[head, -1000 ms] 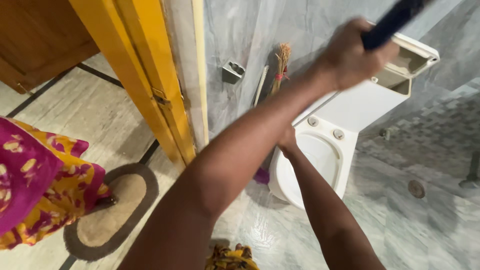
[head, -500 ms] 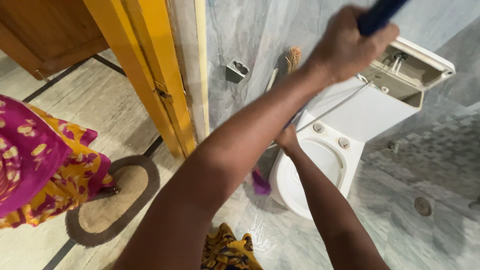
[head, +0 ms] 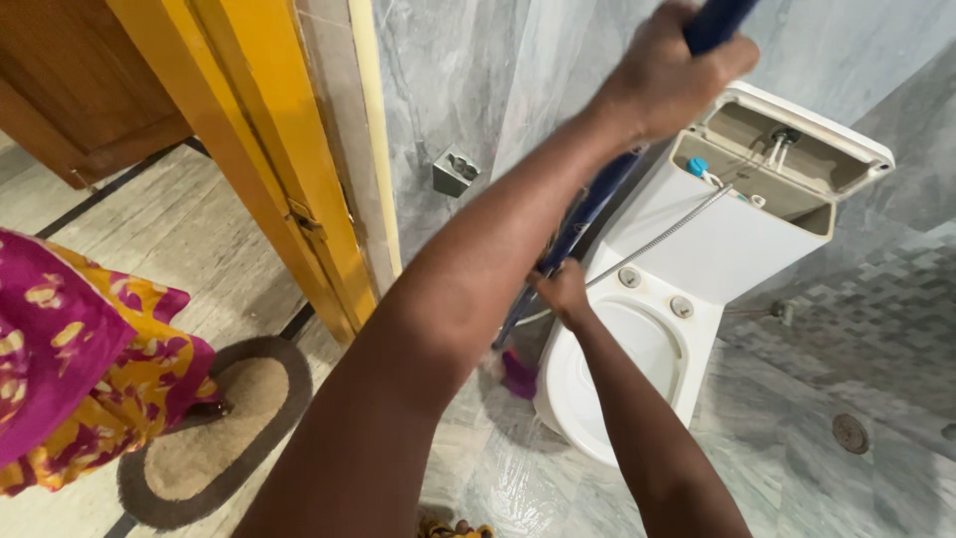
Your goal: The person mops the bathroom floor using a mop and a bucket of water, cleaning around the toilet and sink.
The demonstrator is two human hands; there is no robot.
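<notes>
— Two hands are gripping one long blue pole (head: 588,204), are they?

— Yes. The left hand (head: 667,75) is wrapping its fingers tight around the upper part of the pole, high near the top edge of the view. The right hand (head: 563,289) is closing around it lower down, just beside the rim of the white toilet (head: 607,389).

— Where is the pole running?

— It is slanting down from the upper hand, passing behind the left forearm, and ending at a purple head (head: 518,377) that is sitting low on the wet grey floor (head: 797,468), right against the left side of the toilet bowl.

— What is lying around it?

— The tank (head: 787,164) is standing open with no lid on it, its fittings showing inside, and a thin metal hose (head: 667,231) is stretching from the tank down toward the lower hand. A small metal holder (head: 454,171) is hanging on the grey marble wall (head: 448,90). To the left, a yellow door frame (head: 259,169) is dividing the bathroom from a tiled floor where an oval brown mat (head: 204,438) is lying, beside pink and yellow patterned cloth (head: 70,369).
</notes>
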